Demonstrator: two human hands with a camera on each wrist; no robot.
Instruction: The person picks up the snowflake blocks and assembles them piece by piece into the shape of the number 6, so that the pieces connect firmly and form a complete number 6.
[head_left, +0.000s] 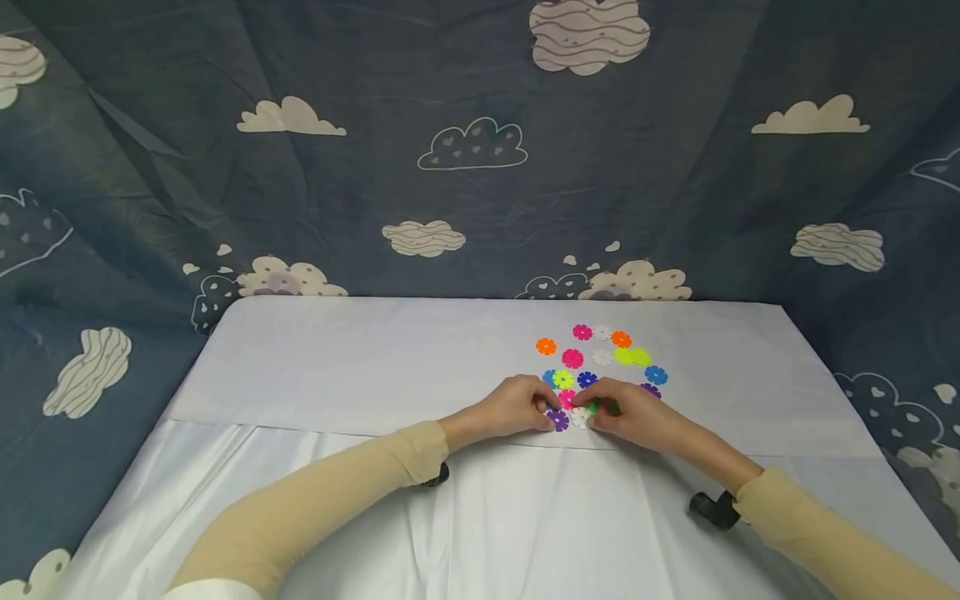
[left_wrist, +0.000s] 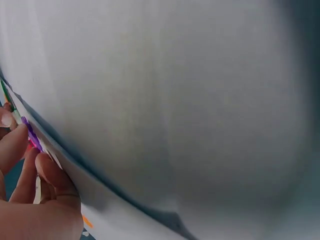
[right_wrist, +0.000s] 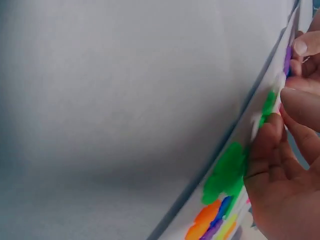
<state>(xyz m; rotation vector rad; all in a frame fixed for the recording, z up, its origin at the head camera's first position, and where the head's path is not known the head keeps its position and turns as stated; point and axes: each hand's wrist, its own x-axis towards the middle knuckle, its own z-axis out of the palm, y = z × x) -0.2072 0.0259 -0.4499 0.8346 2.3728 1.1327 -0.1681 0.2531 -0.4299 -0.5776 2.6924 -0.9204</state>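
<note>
My left hand [head_left: 517, 407] pinches a purple notched plastic disc [head_left: 557, 420] between thumb and fingertips; the left wrist view shows the purple disc [left_wrist: 32, 134] edge-on. Close beside it, my right hand [head_left: 637, 414] pinches a white notched disc [head_left: 579, 417] at its edge. The two discs are side by side; whether their slots are joined is too small to tell. A pink disc [head_left: 567, 400] lies just behind the fingertips. Under and beside my right hand are green discs [right_wrist: 227, 172], partly hidden in the head view.
Loose discs of several colours lie behind the hands, among them an orange disc [head_left: 546, 346], a yellow disc [head_left: 562, 379], a dark blue disc [head_left: 587, 380] and a light blue disc [head_left: 656, 375]. A white cloth covers the table [head_left: 360, 358]; a cloud-patterned curtain [head_left: 480, 200] hangs behind.
</note>
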